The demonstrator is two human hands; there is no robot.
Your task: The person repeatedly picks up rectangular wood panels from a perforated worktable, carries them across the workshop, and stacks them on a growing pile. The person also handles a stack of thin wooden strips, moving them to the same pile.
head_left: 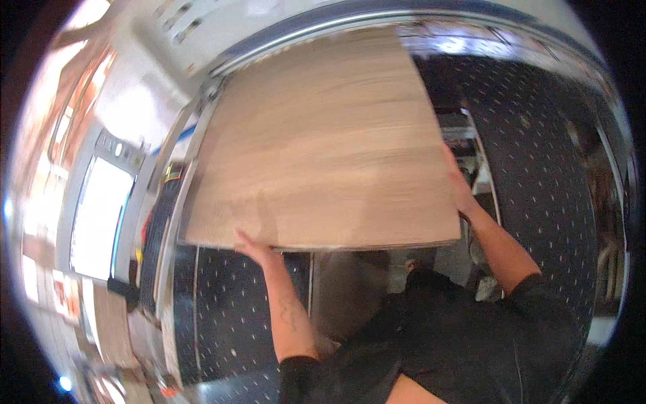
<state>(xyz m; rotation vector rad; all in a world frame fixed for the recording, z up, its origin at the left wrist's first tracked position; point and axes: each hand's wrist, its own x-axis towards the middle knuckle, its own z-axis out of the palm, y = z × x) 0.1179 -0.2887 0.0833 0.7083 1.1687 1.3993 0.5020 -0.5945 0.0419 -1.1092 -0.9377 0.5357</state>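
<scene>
A large wood-grain panel (323,148) lies flat in front of me, slightly blurred. Its far side reaches a metal rail (296,35) on the machine. At the near edge, left of the middle, my left hand (256,249) grips the panel, with the thumb side over the top and the other fingers hidden below. My right hand (460,188) holds the right edge towards the near corner, its fingers partly out of sight behind that edge.
Black tables with pale dashes stand to the right (531,168) and near left (232,310). A lit screen (101,215) in a grey housing is at the left. Between the tables, a gap with machine parts runs beside my right forearm.
</scene>
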